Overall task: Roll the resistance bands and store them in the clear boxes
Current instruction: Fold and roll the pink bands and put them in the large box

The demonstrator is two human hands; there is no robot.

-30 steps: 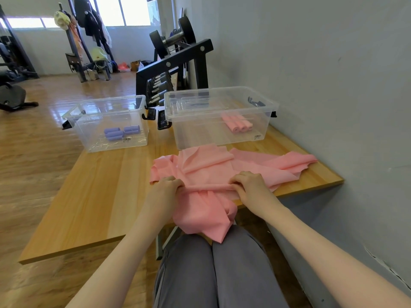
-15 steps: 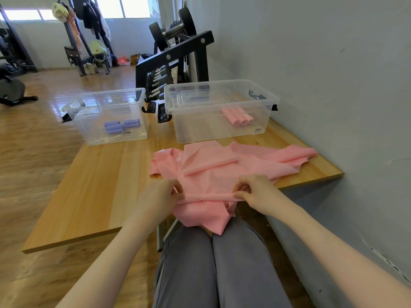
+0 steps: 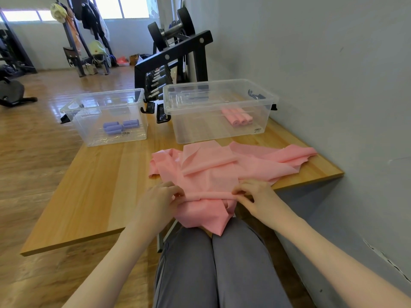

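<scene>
Since a moment ago the rolled edge of the pink band (image 3: 211, 174) has tightened into a thin tube between the hands — left hand (image 3: 161, 200) and right hand (image 3: 259, 196) each pinching an end at the table's (image 3: 95, 187) near edge. Beyond them stand two clear boxes: the right box (image 3: 219, 110) holding pink rolls (image 3: 236, 117), the left box (image 3: 109, 116) purple rolls (image 3: 120, 126). A dumbbell rack (image 3: 173, 61) stands behind; wood floor.

The band (image 3: 213, 174) under my fingers is plain pale pink, no pattern. Far right, the clear box (image 3: 219, 127) holds matching pink rolls (image 3: 236, 118); the far left clear box (image 3: 111, 134) holds lilac-blue rolls (image 3: 120, 126). The table (image 3: 93, 187) is light striped wood. My trousers (image 3: 218, 267) are grey, the wall (image 3: 311, 63) pale grey.
</scene>
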